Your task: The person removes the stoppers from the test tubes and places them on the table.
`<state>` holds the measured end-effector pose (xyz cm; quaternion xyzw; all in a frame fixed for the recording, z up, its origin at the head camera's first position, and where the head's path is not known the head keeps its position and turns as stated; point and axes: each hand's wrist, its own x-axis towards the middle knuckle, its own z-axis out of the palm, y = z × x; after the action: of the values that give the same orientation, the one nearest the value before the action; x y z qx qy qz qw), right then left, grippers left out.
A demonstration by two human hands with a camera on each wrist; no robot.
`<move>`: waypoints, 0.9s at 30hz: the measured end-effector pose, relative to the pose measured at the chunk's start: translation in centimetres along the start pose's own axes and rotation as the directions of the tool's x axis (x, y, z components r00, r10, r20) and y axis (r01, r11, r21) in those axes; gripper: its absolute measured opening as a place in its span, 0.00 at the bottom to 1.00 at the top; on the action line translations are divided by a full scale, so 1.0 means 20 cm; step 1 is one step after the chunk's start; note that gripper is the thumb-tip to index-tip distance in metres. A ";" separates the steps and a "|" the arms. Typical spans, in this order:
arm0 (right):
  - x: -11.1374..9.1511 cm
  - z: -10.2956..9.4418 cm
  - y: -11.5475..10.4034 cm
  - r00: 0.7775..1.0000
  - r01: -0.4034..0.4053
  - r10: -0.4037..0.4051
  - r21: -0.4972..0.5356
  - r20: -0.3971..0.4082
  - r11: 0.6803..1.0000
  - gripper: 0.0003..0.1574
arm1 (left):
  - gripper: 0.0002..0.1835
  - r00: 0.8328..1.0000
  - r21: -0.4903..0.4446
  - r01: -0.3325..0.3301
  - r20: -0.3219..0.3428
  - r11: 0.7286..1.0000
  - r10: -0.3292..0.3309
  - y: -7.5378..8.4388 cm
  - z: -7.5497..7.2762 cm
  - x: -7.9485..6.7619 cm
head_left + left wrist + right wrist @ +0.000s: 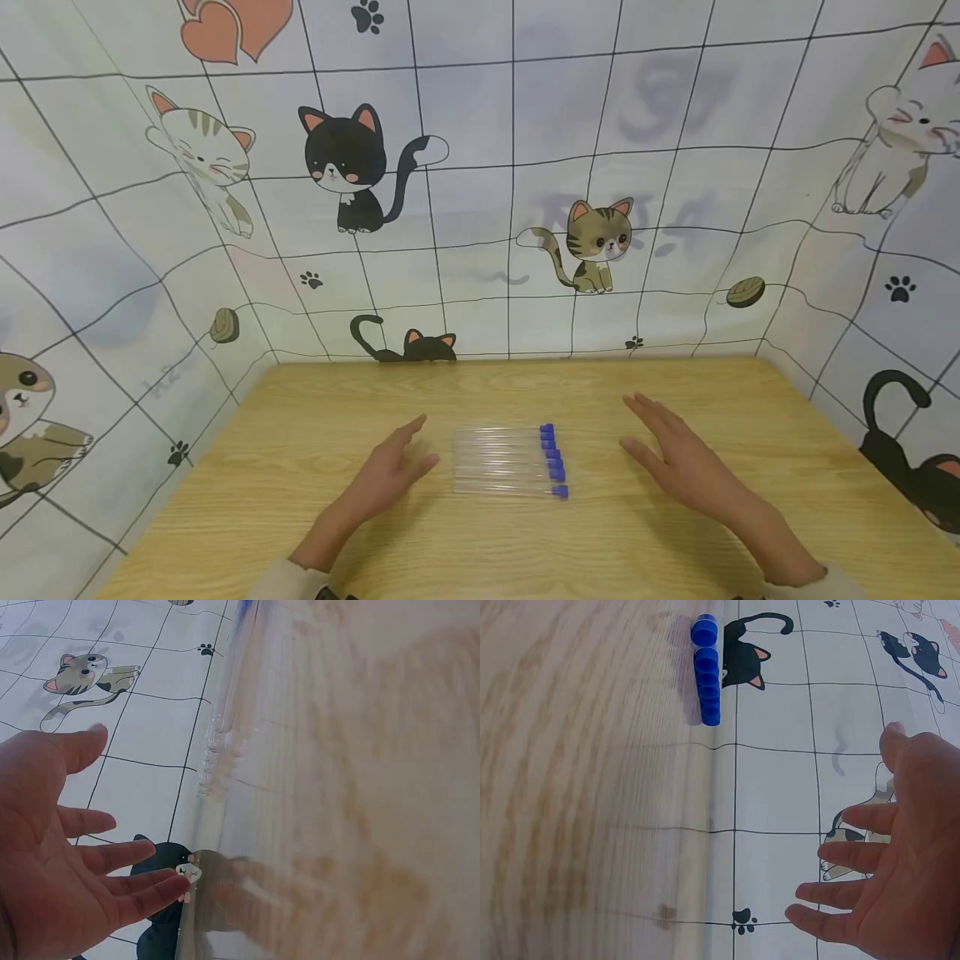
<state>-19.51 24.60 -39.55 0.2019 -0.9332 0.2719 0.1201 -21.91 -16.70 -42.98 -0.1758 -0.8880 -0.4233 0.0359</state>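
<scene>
Several clear tubes [498, 461] with blue caps [553, 458] lie side by side on the table, their capped ends toward the right. The nearest tube sits slightly apart from the others. My left hand [385, 473] hovers just left of the tubes' clear ends, fingers spread and holding nothing. To the right of the caps is my right hand [678, 462], also spread and touching nothing. In the left wrist view the tubes' clear ends [217, 761] show beyond the left hand [82, 855]. The right wrist view has the blue caps [707, 675] in a row, away from the right hand [900, 855].
A wood-grain table [495, 550] spreads under both hands. Behind it and at both sides stands a white wall covering [480, 192] with a black grid and cartoon cats. The table's back edge meets this covering.
</scene>
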 end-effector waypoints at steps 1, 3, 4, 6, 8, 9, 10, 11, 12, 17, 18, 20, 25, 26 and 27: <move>0.00 0.00 0.00 1.000 0.001 -0.001 0.012 -0.007 1.000 0.37 | 0.34 1.000 -0.016 0.017 -0.006 1.000 -0.017 0.01 0.00 0.00; 0.00 0.01 0.00 1.000 0.001 0.000 0.043 -0.015 0.999 0.35 | 0.32 0.999 -0.046 0.050 -0.009 0.998 -0.051 0.01 0.00 0.00; 0.00 0.02 0.00 1.000 -0.002 0.002 0.053 -0.016 0.999 0.34 | 0.30 0.998 -0.057 0.065 -0.008 0.996 -0.066 0.01 0.00 0.00; 0.00 0.03 -0.01 1.000 -0.015 0.016 0.073 -0.008 0.997 0.33 | 0.28 0.996 -0.069 0.091 0.003 0.993 -0.091 0.01 0.00 0.00; 0.01 0.04 -0.01 0.999 -0.036 0.035 0.094 0.013 0.995 0.32 | 0.26 0.995 -0.070 0.096 0.014 0.993 -0.095 0.01 0.00 -0.01; 0.01 0.04 -0.01 0.999 -0.049 0.046 0.101 0.028 0.994 0.31 | 0.25 0.995 -0.068 0.097 0.017 0.993 -0.097 0.00 0.00 0.00; 0.01 0.04 -0.01 0.997 -0.063 0.059 0.110 0.043 0.992 0.31 | 0.24 0.995 -0.064 0.097 0.020 0.993 -0.096 0.00 0.00 0.00; 0.02 0.04 -0.02 0.996 -0.074 0.067 0.119 0.058 0.990 0.30 | 0.24 0.995 -0.058 0.096 0.025 0.994 -0.095 -0.01 0.01 0.00; 0.02 0.04 -0.02 0.994 -0.084 0.075 0.128 0.076 0.988 0.30 | 0.23 0.995 -0.059 0.096 0.034 0.994 -0.095 -0.01 0.01 0.00; 0.02 0.06 -0.04 0.984 -0.122 0.085 0.250 0.157 0.961 0.29 | 0.17 0.987 -0.057 0.113 0.119 0.992 -0.105 -0.02 0.02 0.00; 0.02 0.06 -0.05 0.980 -0.134 0.083 0.292 0.180 0.947 0.29 | 0.15 0.985 -0.053 0.112 0.139 0.992 -0.104 -0.02 0.02 0.00; 0.01 0.08 -0.05 0.969 -0.161 0.072 0.385 0.235 0.909 0.28 | 0.14 0.980 -0.049 0.103 0.175 0.994 -0.093 -0.03 0.03 -0.01; 0.00 0.16 -0.07 0.922 -0.282 0.048 0.583 0.383 0.762 0.29 | 0.11 0.973 -0.064 0.066 0.226 0.996 -0.050 -0.03 0.06 -0.03; 0.00 0.17 -0.08 0.916 -0.307 0.053 0.609 0.399 0.731 0.29 | 0.11 0.975 -0.064 0.053 0.220 0.997 -0.038 -0.03 0.07 -0.02; 0.00 0.19 -0.08 0.911 -0.327 0.060 0.628 0.407 0.706 0.29 | 0.11 0.977 -0.062 0.040 0.212 0.997 -0.026 -0.03 0.08 -0.02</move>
<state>-19.30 21.32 -41.94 0.1768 -0.7883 0.5661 -0.1638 -21.56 -15.98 -44.48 -0.2060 -0.8752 -0.4320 -0.0713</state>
